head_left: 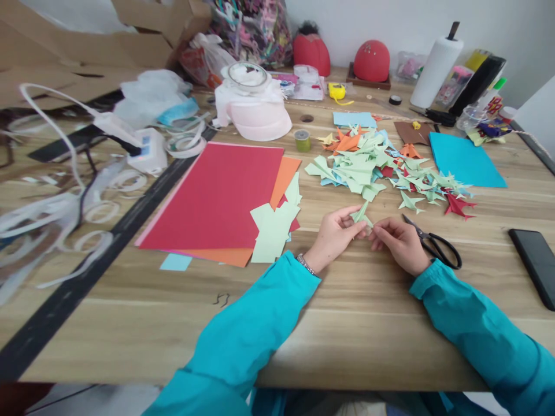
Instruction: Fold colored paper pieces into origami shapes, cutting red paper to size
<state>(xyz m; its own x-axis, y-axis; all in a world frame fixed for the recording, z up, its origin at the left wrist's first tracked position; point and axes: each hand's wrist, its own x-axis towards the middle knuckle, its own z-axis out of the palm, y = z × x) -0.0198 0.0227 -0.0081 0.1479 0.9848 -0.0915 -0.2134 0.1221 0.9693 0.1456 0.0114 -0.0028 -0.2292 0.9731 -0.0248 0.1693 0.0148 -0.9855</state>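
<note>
My left hand (335, 234) and my right hand (399, 242) meet over the wooden table (347, 323), both pinching a small folded piece of light green paper (361, 215). Its point sticks up between my fingers. Black scissors (433, 245) lie just to the right of my right hand. Behind my hands spreads a pile of folded paper figures (373, 167), mostly green with some orange and red. A stack of light green paper pieces (275, 228) lies to the left of my left hand.
Large red paper sheet (217, 196) over orange sheets at centre left. Blue sheet (466, 159) at right, black phone (537, 263) near the right edge. Paper towel roll (436, 66), red domes, pink-white container (254, 107), glue gun and white tape strips at the back and left.
</note>
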